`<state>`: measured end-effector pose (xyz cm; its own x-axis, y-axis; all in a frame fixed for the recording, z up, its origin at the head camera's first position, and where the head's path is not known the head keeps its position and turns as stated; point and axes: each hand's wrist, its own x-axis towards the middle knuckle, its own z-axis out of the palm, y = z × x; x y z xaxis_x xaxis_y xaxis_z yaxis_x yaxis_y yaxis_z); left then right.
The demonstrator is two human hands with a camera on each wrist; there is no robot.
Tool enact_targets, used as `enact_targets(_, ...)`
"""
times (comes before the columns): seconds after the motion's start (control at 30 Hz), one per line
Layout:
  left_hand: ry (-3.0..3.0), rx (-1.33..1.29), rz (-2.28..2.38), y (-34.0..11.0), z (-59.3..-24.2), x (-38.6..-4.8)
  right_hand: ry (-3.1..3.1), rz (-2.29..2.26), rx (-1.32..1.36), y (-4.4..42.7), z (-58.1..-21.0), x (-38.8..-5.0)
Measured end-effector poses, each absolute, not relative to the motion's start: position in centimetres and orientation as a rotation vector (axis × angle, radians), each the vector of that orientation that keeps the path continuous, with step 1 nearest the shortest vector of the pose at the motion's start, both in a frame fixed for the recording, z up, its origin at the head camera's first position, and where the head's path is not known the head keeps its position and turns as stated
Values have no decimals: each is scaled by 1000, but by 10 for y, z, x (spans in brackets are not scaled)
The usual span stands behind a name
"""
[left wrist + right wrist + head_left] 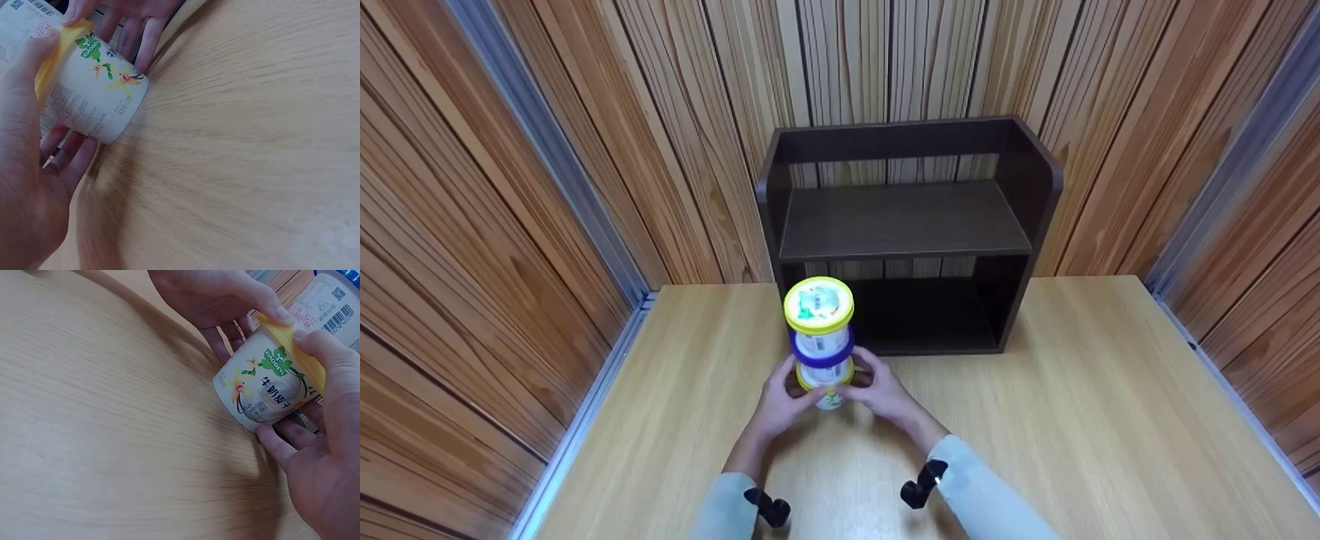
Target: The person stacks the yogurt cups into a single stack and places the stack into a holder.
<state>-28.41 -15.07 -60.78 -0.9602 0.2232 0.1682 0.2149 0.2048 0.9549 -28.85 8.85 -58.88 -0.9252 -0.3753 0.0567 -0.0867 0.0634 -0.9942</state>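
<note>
Two hands hold a three-high stack of tubs (820,344) before the left end of the dark shelf unit (904,222).

Left hand (781,403) and right hand (888,391) grip the lowest tub (264,382) between thumbs and fingers — whether its base touches the table (1110,420), I cannot tell. The step looks like steadying the stack — moving it would call for level hands.

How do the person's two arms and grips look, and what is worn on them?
The left sleeve and right sleeve are pale bluish-grey. Each carries a small black device with a rounded end. The left grip and right grip wear no gloves.
</note>
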Motion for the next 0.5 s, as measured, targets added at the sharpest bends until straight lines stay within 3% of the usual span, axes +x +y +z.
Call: enact_targets(0.5, 2439, 426, 1868, -155, -601, -281, 2128, -1950, -480, 90, -588, -288)
